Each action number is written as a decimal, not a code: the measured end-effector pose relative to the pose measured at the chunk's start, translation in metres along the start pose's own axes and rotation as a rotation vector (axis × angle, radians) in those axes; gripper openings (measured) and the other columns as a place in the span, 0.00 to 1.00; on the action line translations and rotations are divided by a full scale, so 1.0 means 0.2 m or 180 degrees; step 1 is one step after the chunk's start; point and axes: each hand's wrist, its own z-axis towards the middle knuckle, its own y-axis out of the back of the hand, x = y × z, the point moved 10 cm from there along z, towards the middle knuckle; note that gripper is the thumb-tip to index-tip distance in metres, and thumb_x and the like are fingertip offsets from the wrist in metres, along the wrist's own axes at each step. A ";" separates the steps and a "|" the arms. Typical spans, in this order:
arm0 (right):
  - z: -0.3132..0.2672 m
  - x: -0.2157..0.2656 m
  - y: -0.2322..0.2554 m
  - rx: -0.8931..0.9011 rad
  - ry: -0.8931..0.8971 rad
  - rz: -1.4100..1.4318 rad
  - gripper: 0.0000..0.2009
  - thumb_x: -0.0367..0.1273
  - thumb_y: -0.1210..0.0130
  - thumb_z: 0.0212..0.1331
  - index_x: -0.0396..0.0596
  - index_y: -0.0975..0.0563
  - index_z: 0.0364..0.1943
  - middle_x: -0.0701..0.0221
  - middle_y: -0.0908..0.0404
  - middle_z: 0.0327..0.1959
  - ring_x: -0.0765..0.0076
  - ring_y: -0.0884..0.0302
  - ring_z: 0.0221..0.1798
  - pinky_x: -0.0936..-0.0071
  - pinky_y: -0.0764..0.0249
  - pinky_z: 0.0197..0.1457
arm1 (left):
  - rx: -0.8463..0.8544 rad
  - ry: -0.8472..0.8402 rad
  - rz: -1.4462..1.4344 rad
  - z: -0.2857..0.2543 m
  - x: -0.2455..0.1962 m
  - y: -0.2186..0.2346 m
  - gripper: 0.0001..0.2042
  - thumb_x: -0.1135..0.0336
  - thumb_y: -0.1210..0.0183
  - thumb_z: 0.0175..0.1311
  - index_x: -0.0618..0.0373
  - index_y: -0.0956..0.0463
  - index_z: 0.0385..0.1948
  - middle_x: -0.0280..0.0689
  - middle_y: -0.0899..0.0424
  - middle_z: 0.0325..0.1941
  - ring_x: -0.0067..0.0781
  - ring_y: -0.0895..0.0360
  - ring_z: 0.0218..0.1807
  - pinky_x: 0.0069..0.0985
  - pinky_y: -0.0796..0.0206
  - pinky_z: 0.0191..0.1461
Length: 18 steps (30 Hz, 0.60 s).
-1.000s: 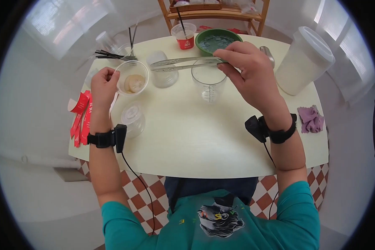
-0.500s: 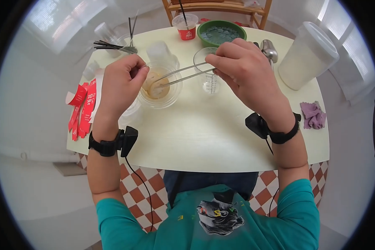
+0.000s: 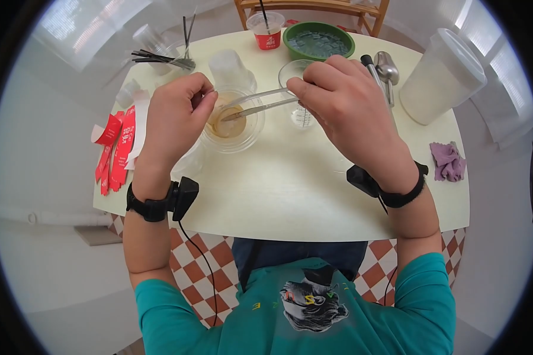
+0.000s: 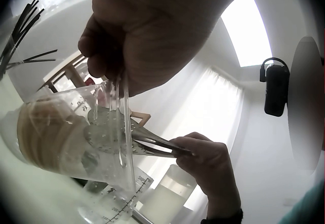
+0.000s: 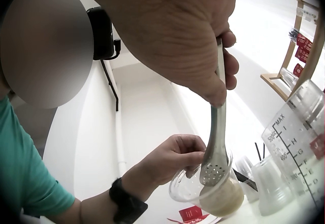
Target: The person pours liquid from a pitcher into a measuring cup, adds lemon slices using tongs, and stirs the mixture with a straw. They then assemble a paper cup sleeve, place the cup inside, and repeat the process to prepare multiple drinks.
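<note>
My left hand [image 3: 175, 121] pinches the rim of a clear plastic cup [image 3: 251, 135] that has pale brown contents low inside. In the left wrist view the cup [image 4: 51, 132] shows brown streaks on its wall. My right hand [image 3: 349, 106] grips metal tongs [image 3: 263, 107], their perforated tips reaching down into the cup. The right wrist view shows one perforated tong end [image 5: 214, 170] within the cup's mouth. Just below my right hand stands a clear measuring cup [image 3: 302, 118], partly covered by that hand.
At the back are a green bowl [image 3: 290, 48] of ice and water and a red-labelled cup [image 3: 267, 39]. A stack of clear cups [image 3: 228, 68], black straws [image 3: 154, 58] and red paper sleeves [image 3: 122, 151] lie left. A scoop [image 3: 387, 70], pitcher [image 3: 441, 83] and purple cloth [image 3: 448, 161] are right.
My left hand has brought the cup rightward. The tongs, earlier held over the measuring cup, have moved left, and their tips have gone down into the cup.
</note>
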 end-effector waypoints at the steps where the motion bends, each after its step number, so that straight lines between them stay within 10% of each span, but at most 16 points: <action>1: 0.00 0.00 0.00 0.0005 0.0003 0.0006 0.11 0.25 0.40 0.45 0.43 0.20 0.36 0.72 0.26 0.30 0.64 0.29 0.36 0.68 0.33 0.41 | 0.0017 -0.0041 0.0015 0.00 -0.01 0.00 0.04 0.75 0.42 0.57 0.64 0.27 0.26 0.29 0.30 0.18 0.15 0.36 0.23 0.17 0.44 0.27; 18: -0.01 0.02 -0.02 0.0288 0.0093 0.0026 0.04 0.23 0.45 0.40 0.44 0.23 0.23 0.70 0.28 0.26 0.64 0.29 0.36 0.69 0.33 0.42 | 0.0162 -0.0115 0.0261 0.00 -0.04 -0.05 0.04 0.74 0.41 0.57 0.64 0.27 0.27 0.32 0.27 0.20 0.18 0.33 0.24 0.18 0.40 0.29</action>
